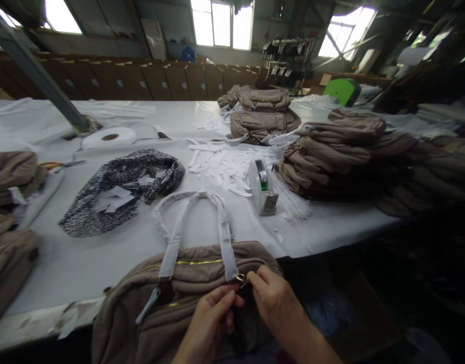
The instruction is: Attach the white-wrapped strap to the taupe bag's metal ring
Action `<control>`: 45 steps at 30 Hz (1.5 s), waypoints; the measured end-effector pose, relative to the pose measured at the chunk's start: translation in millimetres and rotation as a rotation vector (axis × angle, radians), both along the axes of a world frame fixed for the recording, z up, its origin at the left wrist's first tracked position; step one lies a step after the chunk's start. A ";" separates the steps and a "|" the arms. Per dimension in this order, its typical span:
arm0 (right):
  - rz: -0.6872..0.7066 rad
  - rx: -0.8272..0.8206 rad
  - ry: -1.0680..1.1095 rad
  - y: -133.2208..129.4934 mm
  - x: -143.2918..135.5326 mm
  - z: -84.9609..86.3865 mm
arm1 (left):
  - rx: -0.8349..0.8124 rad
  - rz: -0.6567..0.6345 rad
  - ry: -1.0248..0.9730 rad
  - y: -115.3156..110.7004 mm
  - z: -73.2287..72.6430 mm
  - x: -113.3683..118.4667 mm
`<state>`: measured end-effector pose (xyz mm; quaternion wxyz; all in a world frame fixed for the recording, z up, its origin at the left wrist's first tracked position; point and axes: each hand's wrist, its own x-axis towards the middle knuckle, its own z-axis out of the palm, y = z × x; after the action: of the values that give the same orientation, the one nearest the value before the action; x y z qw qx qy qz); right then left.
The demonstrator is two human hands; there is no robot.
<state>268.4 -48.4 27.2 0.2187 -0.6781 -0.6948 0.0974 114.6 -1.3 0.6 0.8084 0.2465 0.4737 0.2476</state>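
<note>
A person's left hand (214, 311) and right hand (272, 298), nearly meeting, pinch small metal fittings (240, 277) on a brown bag (160, 326) beneath them. Beyond the hands, a tape dispenser (261, 189) stands on the white surface (65, 268).

Windows (222, 28) glare white while the lower right sinks into shadow.

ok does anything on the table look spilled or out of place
The white strips lie in a loose, overlapping scatter beside the tape dispenser, untidy next to the stacked bags. No damage is evident.
</note>
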 end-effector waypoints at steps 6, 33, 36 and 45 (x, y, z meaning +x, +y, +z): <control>-0.203 0.207 0.238 0.5 -6.3 -10.2 | 0.040 -0.009 -0.006 -4.6 -3.4 1.8; -0.023 -0.063 1.262 -11.5 -4.0 10.6 | 0.425 -0.093 0.248 -2.1 -0.5 -17.7; -0.027 -0.062 1.444 -15.8 -3.5 12.5 | 0.497 -0.076 0.285 -3.8 7.0 -23.7; 0.043 0.098 0.728 -2.9 -22.5 -6.7 | 0.650 -0.162 0.273 -2.2 33.0 -21.4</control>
<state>245.9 -51.3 20.4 0.4817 -0.5729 -0.5896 0.3036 93.1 -3.5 33.6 0.6342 0.5581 0.4527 0.2853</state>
